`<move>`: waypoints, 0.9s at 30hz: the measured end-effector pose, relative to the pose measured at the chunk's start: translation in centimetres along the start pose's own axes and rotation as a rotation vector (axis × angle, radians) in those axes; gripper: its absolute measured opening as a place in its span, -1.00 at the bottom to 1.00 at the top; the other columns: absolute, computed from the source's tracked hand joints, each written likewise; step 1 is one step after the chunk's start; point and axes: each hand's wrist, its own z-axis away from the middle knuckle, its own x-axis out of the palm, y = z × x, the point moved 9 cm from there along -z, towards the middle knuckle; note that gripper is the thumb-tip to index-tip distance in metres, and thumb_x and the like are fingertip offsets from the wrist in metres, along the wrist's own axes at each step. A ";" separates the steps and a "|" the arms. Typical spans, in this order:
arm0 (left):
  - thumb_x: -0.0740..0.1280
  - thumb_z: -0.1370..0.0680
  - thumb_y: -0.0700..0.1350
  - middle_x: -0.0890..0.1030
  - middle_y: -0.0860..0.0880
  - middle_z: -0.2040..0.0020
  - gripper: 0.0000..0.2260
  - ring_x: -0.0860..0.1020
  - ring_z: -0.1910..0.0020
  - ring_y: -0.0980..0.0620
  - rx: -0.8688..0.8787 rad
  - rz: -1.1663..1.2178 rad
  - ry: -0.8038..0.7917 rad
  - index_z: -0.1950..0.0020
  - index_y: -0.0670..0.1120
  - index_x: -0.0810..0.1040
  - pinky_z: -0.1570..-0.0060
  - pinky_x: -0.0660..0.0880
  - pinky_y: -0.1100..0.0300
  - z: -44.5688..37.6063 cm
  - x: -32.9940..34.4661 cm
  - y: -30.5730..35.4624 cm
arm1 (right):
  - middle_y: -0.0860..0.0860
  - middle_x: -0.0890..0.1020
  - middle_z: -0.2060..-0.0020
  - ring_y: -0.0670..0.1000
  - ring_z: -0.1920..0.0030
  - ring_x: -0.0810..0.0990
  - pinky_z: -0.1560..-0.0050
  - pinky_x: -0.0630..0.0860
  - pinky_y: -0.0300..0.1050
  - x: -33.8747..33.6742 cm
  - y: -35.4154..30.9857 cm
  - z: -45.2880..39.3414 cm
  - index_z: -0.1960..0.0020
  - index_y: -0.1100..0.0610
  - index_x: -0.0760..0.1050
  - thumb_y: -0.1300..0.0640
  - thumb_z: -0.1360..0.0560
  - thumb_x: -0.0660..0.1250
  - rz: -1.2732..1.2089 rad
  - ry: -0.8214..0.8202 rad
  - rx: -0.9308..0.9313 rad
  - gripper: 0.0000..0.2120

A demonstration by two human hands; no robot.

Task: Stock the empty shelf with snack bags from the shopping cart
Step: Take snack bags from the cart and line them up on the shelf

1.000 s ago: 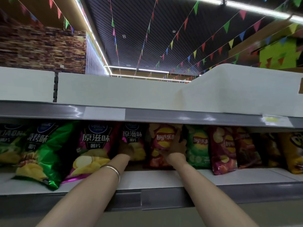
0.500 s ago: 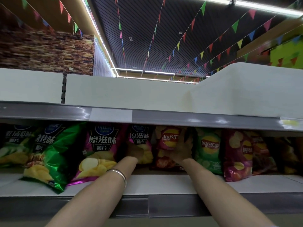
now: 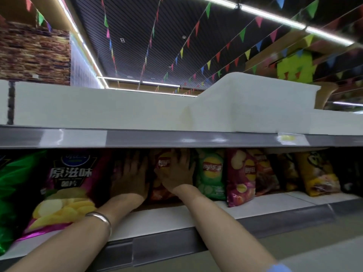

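Note:
Snack bags stand in a row on the white shelf [image 3: 176,216]. My left hand [image 3: 131,177], a silver bangle on its wrist, lies flat with spread fingers on a magenta chip bag [image 3: 115,167] that it mostly hides. Spread fingers of my right hand [image 3: 178,173] press against the front of a red Lay's bag [image 3: 162,163], which stands upright between the two hands. Both forearms reach in from below, under the grey edge of the upper shelf [image 3: 196,139]. The shopping cart is out of view.
A large magenta bag [image 3: 68,183] and a green bag [image 3: 11,193] lean at the left. Right of my hands stand a green Lay's bag [image 3: 211,173], a purple-red bag [image 3: 240,177], a dark red bag [image 3: 265,173] and a yellow bag [image 3: 316,173]. The upper shelf hangs low over the bags.
Both hands have slid up from the bags' lower parts and now lie flat over their fronts. The view has moved closer to the shelf.

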 end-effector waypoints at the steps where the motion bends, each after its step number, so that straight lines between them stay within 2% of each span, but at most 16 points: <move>1: 0.27 -0.45 0.06 0.32 -0.17 -0.52 -0.36 0.17 -0.50 -0.28 0.117 -0.067 -0.005 -0.53 -0.06 0.33 -0.29 0.32 -0.36 0.0 0.6 0.8 | 0.16 0.10 -0.55 0.25 -0.53 0.08 -0.52 -0.04 0.28 -2.1 0.0 0.7 -0.60 0.11 0.04 -0.21 -0.55 0.23 0.032 0.125 0.001 -0.23; 3: 0.25 -0.46 0.07 0.38 -0.16 -0.49 -0.43 0.00 -0.58 -0.18 0.357 -0.203 0.009 -0.45 -0.08 0.46 -0.44 0.06 -0.23 0.3 1.6 2.3 | 0.22 0.45 -0.28 0.32 -0.29 0.41 -0.32 0.27 0.30 -7.2 0.4 3.0 -0.37 0.13 0.43 -0.08 -0.47 0.31 0.147 0.466 -0.063 -0.47; 4: 0.27 -0.43 0.09 0.44 -0.18 -0.45 -0.43 0.06 -0.58 -0.17 0.438 -0.268 -0.009 -0.40 -0.10 0.52 -0.47 -0.06 -0.16 0.4 2.0 2.7 | 0.20 0.48 -0.22 0.31 -0.24 0.44 -0.27 0.31 0.27 -9.2 1.4 4.1 -0.29 0.10 0.48 -0.04 -0.43 0.33 0.200 0.546 -0.048 -0.53; 5: 0.30 -0.40 0.12 0.49 -0.19 -0.40 -0.42 0.23 -0.53 -0.20 0.476 -0.325 -0.052 -0.36 -0.12 0.56 -0.47 -0.12 -0.14 0.5 2.6 2.8 | 0.18 0.43 -0.29 0.29 -0.31 0.37 -0.31 0.25 0.26 -10.1 3.6 4.4 -0.33 0.08 0.44 -0.03 -0.44 0.32 0.227 0.477 0.054 -0.51; 6: 0.30 -0.39 0.14 0.53 -0.20 -0.36 -0.41 0.42 -0.42 -0.23 0.469 -0.355 -0.083 -0.35 -0.11 0.56 -0.46 -0.11 -0.16 0.5 3.1 2.5 | 0.18 0.33 -0.40 0.29 -0.41 0.24 -0.40 0.14 0.27 -10.4 6.7 4.4 -0.42 0.08 0.35 -0.04 -0.47 0.30 0.260 0.323 0.218 -0.45; 8: 0.27 -0.39 0.16 0.58 -0.22 -0.29 -0.40 0.60 -0.20 -0.25 0.449 -0.324 -0.072 -0.37 -0.07 0.51 -0.37 0.05 -0.22 0.5 3.4 2.4 | 0.25 0.25 -0.49 0.32 -0.51 0.06 -0.51 -0.06 0.27 -11.2 12.2 5.0 -0.47 0.17 0.34 -0.09 -0.50 0.27 0.367 0.067 0.480 -0.39; 10: 0.42 -0.30 0.17 0.61 -0.23 -0.24 -0.33 0.65 -0.09 -0.25 0.418 -0.289 -0.069 -0.37 -0.06 0.50 -0.25 0.16 -0.24 0.3 3.7 2.3 | 0.31 0.37 -0.42 0.33 -0.50 0.13 -0.52 -0.04 0.25 -12.2 15.7 5.2 -0.38 0.24 0.46 -0.16 -0.54 0.22 0.382 -0.029 0.571 -0.41; 11: 0.48 -0.28 0.17 0.61 -0.24 -0.22 -0.30 0.65 -0.07 -0.26 0.400 -0.269 -0.051 -0.37 -0.07 0.50 -0.23 0.20 -0.27 0.1 3.6 2.4 | 0.30 0.44 -0.37 0.32 -0.46 0.23 -0.51 0.04 0.19 -12.2 16.9 5.2 -0.33 0.26 0.50 -0.19 -0.56 0.21 0.341 -0.065 0.577 -0.41; 13: 0.33 -0.39 0.15 0.59 -0.26 -0.22 -0.39 0.56 -0.13 -0.27 0.381 -0.196 0.054 -0.39 -0.09 0.44 -0.20 0.27 -0.31 0.0 1.6 3.7 | 0.27 0.57 -0.24 0.28 -0.32 0.45 -0.35 0.31 0.03 -12.3 18.7 5.3 -0.20 0.29 0.58 -0.15 -0.54 0.27 0.202 -0.061 0.571 -0.48; 15: 0.17 -0.44 0.09 0.54 -0.25 -0.27 -0.45 0.42 -0.25 -0.25 0.444 -0.090 0.151 -0.38 -0.11 0.45 -0.25 0.27 -0.25 0.2 -0.3 6.7 | 0.27 0.63 -0.12 0.27 -0.16 0.57 -0.12 0.48 -0.04 -13.0 19.9 5.4 -0.12 0.31 0.60 -0.06 -0.48 0.37 0.088 0.028 0.575 -0.55; 18: 0.20 -0.46 0.05 0.49 -0.16 -0.36 -0.49 0.34 -0.34 -0.18 0.674 -0.018 0.208 -0.37 -0.07 0.51 -0.33 0.30 -0.10 1.3 -2.1 13.6 | 0.30 0.61 -0.13 0.31 -0.18 0.55 -0.14 0.53 0.03 -13.6 20.4 5.8 -0.23 0.32 0.55 -0.04 -0.43 0.41 0.048 0.133 0.578 -0.48; 20: 0.30 -0.43 0.11 0.47 -0.11 -0.41 -0.48 0.34 -0.39 -0.14 0.765 -0.056 0.153 -0.37 0.00 0.52 -0.42 0.23 -0.08 1.1 -1.4 17.6 | 0.31 0.55 -0.20 0.33 -0.23 0.47 -0.21 0.49 0.06 -13.5 19.9 6.1 -0.34 0.30 0.48 -0.01 -0.43 0.40 0.081 0.174 0.549 -0.42; 22: 0.41 -0.38 0.15 0.43 -0.11 -0.46 -0.39 0.36 -0.45 -0.15 0.762 -0.087 0.064 -0.42 0.04 0.49 -0.51 0.15 -0.14 0.0 -0.7 20.7 | 0.32 0.47 -0.28 0.32 -0.27 0.39 -0.26 0.44 0.06 -13.8 19.9 6.2 -0.39 0.28 0.43 0.05 -0.43 0.39 0.121 0.207 0.536 -0.40; 23: 0.41 -0.43 0.15 0.29 -0.12 -0.54 -0.34 0.25 -0.52 -0.16 0.769 -0.090 -0.001 -0.50 0.05 0.38 -0.50 0.01 -0.19 -0.5 0.0 21.9 | 0.33 0.43 -0.31 0.31 -0.29 0.36 -0.30 0.41 0.05 -13.8 19.8 6.1 -0.41 0.29 0.41 0.08 -0.44 0.38 0.148 0.194 0.529 -0.41; 25: 0.30 -0.56 0.14 -0.11 -0.08 -0.64 -0.30 -0.13 -0.60 -0.15 0.724 -0.099 -0.203 -0.62 0.05 0.06 -0.48 -0.24 -0.21 -1.9 2.5 23.0 | 0.31 0.39 -0.37 0.29 -0.34 0.34 -0.35 0.35 0.01 -13.4 19.4 5.7 -0.41 0.28 0.40 0.05 -0.49 0.35 0.238 0.109 0.501 -0.45; 27: 0.22 -0.61 0.17 -0.20 -0.07 -0.63 -0.31 -0.25 -0.59 -0.12 0.655 -0.143 -0.283 -0.63 0.02 -0.03 -0.46 -0.31 -0.24 -2.8 4.2 23.0 | 0.25 0.38 -0.41 0.27 -0.38 0.33 -0.37 0.32 -0.01 -12.5 18.8 5.2 -0.46 0.19 0.37 -0.05 -0.53 0.33 0.318 0.033 0.432 -0.43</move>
